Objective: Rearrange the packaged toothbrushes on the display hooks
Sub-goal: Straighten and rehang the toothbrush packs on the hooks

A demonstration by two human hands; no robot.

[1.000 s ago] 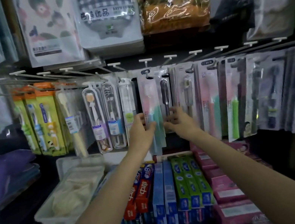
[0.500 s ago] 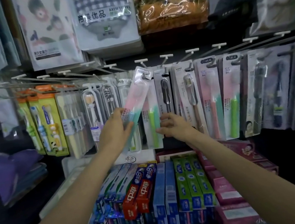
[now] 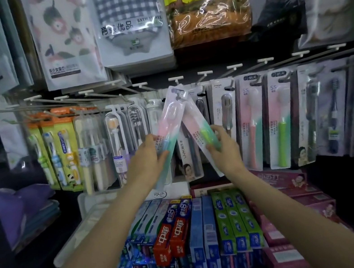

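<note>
My left hand (image 3: 146, 158) grips a pink-and-teal toothbrush pack (image 3: 170, 120) by its lower part, tilted so its top leans right toward a display hook (image 3: 179, 93). My right hand (image 3: 222, 147) grips a second pink-and-green toothbrush pack (image 3: 196, 130), tilted the other way, its top leaning left. The two pack tops meet near the same hook, forming an upside-down V. Whether either pack hangs on the hook I cannot tell. More packaged toothbrushes (image 3: 279, 118) hang in a row on hooks to both sides.
Toothpaste boxes (image 3: 202, 231) lie in rows on the shelf below my arms. A white plastic tray (image 3: 85, 223) sits at the lower left. Towel and cloth packs (image 3: 130, 21) hang above the hook row. Bare hook ends (image 3: 235, 67) stick out toward me.
My left hand pulled one pack off the row and tilted it. My right hand, earlier only touching the hanging packs, now grips a second pack and has swung its bottom to the right.
</note>
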